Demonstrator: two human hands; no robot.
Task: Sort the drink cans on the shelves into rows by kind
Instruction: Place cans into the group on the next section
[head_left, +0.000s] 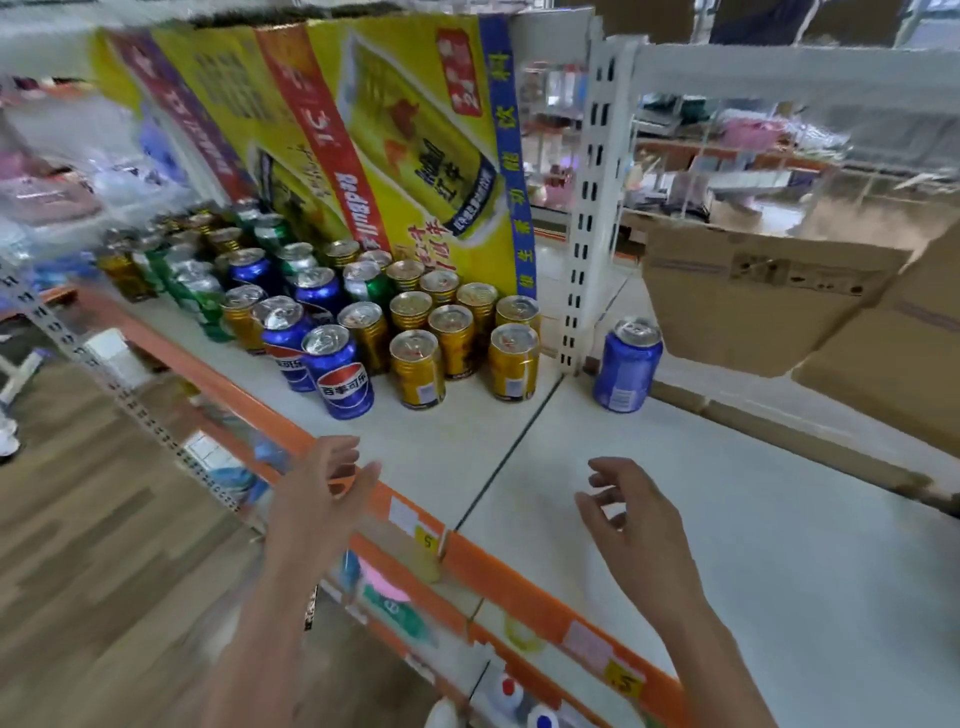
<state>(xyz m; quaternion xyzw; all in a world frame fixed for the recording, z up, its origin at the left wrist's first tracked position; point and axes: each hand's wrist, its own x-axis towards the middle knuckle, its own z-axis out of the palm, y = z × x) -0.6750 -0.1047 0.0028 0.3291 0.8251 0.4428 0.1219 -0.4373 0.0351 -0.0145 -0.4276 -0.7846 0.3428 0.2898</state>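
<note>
1. Your left hand (317, 499) is spread wide and holds nothing.
2. The mixed cans (332, 317) stand tightly packed on the shelf (467, 447); a quick reach could tip them.
3. Your right hand (631, 525) is empty too, fingers apart.
4. One blue can (627, 365) stands alone.

Bare forearms, no sleeves, unadorned fingers (602, 480)

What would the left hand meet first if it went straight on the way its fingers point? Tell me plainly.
Likely the front blue can. The left hand is open and empty over the orange shelf edge, fingers aimed up and away toward the can cluster. Bare shelf lies between. Depth is unclear, so it might pass beside it.
</note>
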